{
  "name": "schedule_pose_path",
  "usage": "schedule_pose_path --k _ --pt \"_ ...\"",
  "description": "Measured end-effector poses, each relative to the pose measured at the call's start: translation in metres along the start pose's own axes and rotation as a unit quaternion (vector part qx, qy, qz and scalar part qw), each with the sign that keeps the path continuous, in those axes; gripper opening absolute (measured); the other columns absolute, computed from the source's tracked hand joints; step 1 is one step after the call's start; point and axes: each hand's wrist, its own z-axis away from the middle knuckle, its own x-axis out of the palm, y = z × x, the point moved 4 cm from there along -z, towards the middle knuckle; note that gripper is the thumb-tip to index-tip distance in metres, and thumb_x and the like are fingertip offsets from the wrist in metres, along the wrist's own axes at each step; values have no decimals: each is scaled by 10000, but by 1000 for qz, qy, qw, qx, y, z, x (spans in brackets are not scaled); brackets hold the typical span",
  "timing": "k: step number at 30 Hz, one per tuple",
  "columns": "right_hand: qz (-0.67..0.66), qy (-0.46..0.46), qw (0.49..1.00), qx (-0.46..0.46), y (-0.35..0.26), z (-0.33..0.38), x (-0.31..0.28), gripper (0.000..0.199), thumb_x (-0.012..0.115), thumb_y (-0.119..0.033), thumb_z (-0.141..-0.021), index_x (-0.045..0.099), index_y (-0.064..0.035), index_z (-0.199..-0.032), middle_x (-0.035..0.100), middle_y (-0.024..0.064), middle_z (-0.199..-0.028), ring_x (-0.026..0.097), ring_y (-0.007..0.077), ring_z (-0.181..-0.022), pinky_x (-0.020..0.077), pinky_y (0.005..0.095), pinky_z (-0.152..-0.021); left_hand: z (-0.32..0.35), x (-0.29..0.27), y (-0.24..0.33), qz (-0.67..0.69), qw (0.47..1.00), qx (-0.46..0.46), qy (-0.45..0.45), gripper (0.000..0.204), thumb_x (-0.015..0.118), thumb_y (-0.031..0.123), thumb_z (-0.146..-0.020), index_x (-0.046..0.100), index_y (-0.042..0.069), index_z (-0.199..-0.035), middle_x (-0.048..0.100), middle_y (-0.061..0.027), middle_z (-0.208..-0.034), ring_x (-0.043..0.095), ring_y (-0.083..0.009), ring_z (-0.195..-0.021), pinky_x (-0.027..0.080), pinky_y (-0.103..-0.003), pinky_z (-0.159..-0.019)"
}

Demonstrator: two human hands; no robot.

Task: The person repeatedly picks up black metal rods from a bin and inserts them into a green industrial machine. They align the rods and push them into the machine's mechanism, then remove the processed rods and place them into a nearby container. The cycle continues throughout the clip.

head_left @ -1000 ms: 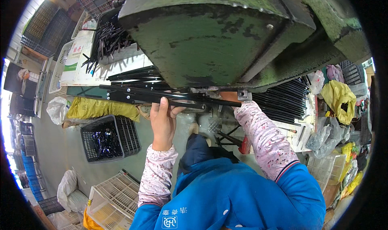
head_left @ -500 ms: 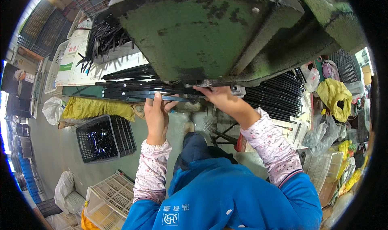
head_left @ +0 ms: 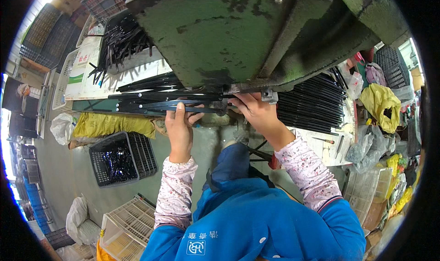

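My left hand (head_left: 180, 126) is closed on a linkage of flat black metal bars (head_left: 158, 106), riveted together with bright pins, its thumb on top. The bars run from the left, under the green machine (head_left: 215, 41), toward its small working point. There my right hand (head_left: 259, 114) is closed beside the bars' right ends, its fingertips pinched close to the machine's metal fixture (head_left: 269, 96). What the right fingertips hold is partly hidden by the hand and the machine.
Many loose black bars (head_left: 314, 103) lie in a row on the right-hand bench, more bars (head_left: 121, 45) pile up at the back left. A black crate (head_left: 121, 158) of shiny dark parts stands on the floor, near a yellow sack (head_left: 114, 125). White crates (head_left: 128, 222) sit lower left.
My right hand has shifted slightly right and its fingers have curled in from a more stretched pose. The left hand keeps its hold on the bars. My leg has moved below the bench.
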Motion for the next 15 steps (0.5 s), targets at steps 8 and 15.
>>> schedule_pose_path --k 8,15 --pt "-93 -7 995 35 4 9 12 386 722 -138 -797 597 -81 -1157 618 0 -1002 615 170 -897 495 298 -768 3 -6 -8 43 997 -34 52 250 587 179 -946 416 -4 -943 618 -171 -927 688 -286 -830 630 -367 -671" --pt "3 12 1000 4 1 6 9 317 689 -145 -820 595 -148 -1123 610 6 -1074 612 207 -917 495 338 -804 5 -8 -6 19 998 -10 63 219 577 178 -951 444 7 -924 623 -148 -892 679 -226 -781 626 -349 -668"
